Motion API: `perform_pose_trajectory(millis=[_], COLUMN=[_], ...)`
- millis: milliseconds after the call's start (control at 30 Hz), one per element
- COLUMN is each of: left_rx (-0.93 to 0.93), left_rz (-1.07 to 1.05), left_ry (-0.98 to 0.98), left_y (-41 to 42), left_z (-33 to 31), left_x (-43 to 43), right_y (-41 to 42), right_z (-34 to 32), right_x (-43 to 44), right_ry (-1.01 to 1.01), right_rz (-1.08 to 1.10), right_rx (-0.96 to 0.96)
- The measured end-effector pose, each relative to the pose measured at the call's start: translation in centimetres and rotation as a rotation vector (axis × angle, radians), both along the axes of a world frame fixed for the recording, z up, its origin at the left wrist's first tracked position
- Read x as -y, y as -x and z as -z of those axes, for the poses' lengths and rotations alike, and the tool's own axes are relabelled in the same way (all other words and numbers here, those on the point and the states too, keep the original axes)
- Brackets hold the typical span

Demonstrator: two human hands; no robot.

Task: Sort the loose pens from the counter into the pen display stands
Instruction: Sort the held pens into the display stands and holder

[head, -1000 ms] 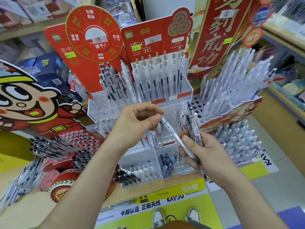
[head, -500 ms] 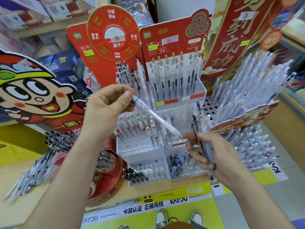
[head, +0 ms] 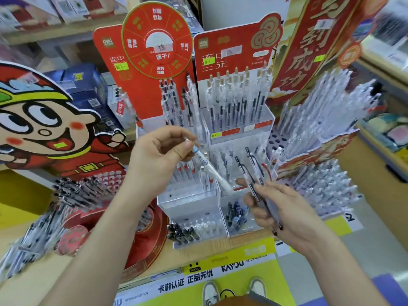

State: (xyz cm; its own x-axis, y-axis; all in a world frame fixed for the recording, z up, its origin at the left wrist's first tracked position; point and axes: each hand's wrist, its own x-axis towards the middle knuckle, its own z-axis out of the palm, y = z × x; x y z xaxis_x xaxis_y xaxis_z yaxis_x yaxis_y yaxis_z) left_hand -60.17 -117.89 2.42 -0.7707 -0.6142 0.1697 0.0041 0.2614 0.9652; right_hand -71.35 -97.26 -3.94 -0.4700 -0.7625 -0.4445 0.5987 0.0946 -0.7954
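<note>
Sorting step: left hand (head: 154,160) pinched a white pen (head: 213,171) by its top end, tip slanting down toward the clear tiered stand (head: 187,202).
Right hand (head: 287,210): curled round several dark pens (head: 245,173), held in front of that stand.
Next move: likely called for matching the white pen to its compartment, then lowering it tip-first.
</note>
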Motion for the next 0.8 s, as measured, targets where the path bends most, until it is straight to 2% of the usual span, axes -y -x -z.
perform_pose_trajectory(millis=[133,300,500,567,700,800], left_rx=[0.023,0.041,0.019,0.001,0.018,0.069], left_rz=[0.088,0.188,0.163,0.16,0.202,0.197], left_ry=[0.032,0.092,0.212,0.266,0.458,0.65], left_y=[1.0,3.7,6.9,8.0,10.4,12.4], left_z=[0.4,1.2,1.0,1.3,4.0,7.2], left_x=[-0.9,-4.2,-7.5,-8.9,-12.7,-14.9], right_y=[-0.9,-1.2,1.0,2.2,4.7,6.3], right_z=[0.6,1.1,2.5,2.8,2.9,2.6], right_x=[-1.7,-5.5,-9.5,-10.8,-13.2,-14.5], right_ry=[-0.002,-0.129,-0.205,-0.206,-0.179,-0.148], right_rz=[0.077,0.199,0.392,0.41,0.454,0.471], right_rx=[-0.105,-0.319,-0.211,-0.246,-0.318,-0.296])
